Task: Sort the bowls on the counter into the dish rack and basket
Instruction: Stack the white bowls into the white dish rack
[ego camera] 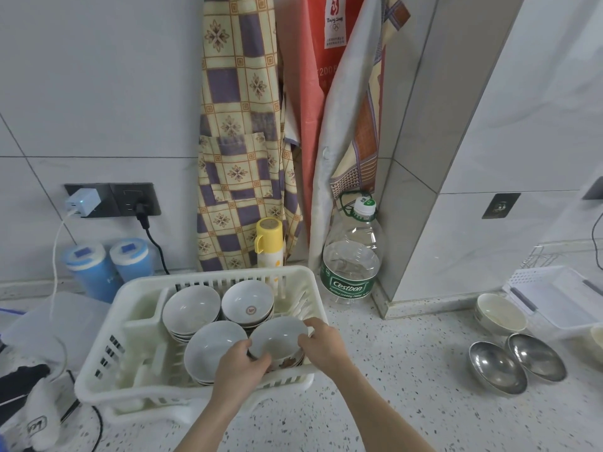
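At the far left of the speckled white worktop, two blue cylindrical canisters with white lids stand against the tiled wall. Next comes the white slotted plastic dish rack, holding four stacks of white ceramic bowls; the near-right stack is topped by a white bowl with a patterned outside. The left hand has its grip pinched on that bowl's near-left rim, thumb inside and fingers under the edge, while the right hand has its grip pressed on the right rim, so the bowl sits between both hands, inside the rack. Behind the rack stand a yellow-capped flask and a large clear water bottle with a green label. Further right, well apart from the rack, a cream ceramic bowl and two shiny steel bowls rest on the worktop beside a white plastic basket.
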Motion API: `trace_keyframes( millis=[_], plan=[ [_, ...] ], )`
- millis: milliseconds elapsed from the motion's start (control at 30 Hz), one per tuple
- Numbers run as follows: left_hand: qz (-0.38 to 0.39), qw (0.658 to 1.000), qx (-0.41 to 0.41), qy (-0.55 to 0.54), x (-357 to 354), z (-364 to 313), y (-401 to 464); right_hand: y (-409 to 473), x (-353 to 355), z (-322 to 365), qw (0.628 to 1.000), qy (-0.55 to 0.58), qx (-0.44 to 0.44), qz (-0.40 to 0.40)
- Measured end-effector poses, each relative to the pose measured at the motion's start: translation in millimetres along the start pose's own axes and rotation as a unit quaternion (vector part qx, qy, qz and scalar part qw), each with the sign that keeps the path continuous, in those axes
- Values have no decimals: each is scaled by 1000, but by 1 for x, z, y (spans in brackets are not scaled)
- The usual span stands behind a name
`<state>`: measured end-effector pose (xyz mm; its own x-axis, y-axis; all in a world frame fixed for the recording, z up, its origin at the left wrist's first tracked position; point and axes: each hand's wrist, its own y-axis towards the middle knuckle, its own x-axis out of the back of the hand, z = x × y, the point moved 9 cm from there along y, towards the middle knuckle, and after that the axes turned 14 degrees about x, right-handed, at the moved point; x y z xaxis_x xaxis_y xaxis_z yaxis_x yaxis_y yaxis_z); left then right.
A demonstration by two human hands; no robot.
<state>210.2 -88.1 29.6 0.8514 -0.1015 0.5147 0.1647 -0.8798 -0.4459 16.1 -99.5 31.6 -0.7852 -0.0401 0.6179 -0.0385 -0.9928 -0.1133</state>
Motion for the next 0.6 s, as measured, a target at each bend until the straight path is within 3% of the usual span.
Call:
trace_keyframes(
  millis=[367, 600],
  plan=[
    [-4, 998, -38, 44, -4, 3, 3, 1, -4, 3, 995, -96, 10, 9],
    [-6, 998, -43, -49, 2, 8, -12, -9, 5, 1, 998, -13, 26, -47]
  ],
)
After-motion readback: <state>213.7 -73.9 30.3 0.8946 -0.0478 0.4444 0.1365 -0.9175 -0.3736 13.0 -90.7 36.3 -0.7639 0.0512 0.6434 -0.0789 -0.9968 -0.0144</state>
